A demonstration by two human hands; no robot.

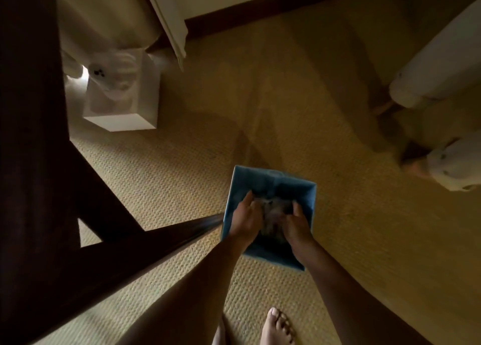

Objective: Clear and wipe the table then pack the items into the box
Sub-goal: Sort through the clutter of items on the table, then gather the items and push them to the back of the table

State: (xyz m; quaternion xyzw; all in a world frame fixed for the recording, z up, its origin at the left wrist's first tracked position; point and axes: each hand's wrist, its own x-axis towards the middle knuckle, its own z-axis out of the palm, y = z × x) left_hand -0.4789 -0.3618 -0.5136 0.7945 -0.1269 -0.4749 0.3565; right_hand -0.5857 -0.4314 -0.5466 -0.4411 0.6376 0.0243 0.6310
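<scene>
A blue fabric box stands open on the woven carpet below me. Both my hands reach down into it. My left hand and my right hand close on either side of a grey, blurry bundle that looks like a cloth, held inside the box. What else lies in the box is hidden by shadow and my hands. The dark wooden table fills the left side of the view, its edge and a leg running toward the box.
A white bin with a white bag stands at the upper left by a curtain. White bedding and a white slipper are at the right. My bare foot is on the carpet just below the box.
</scene>
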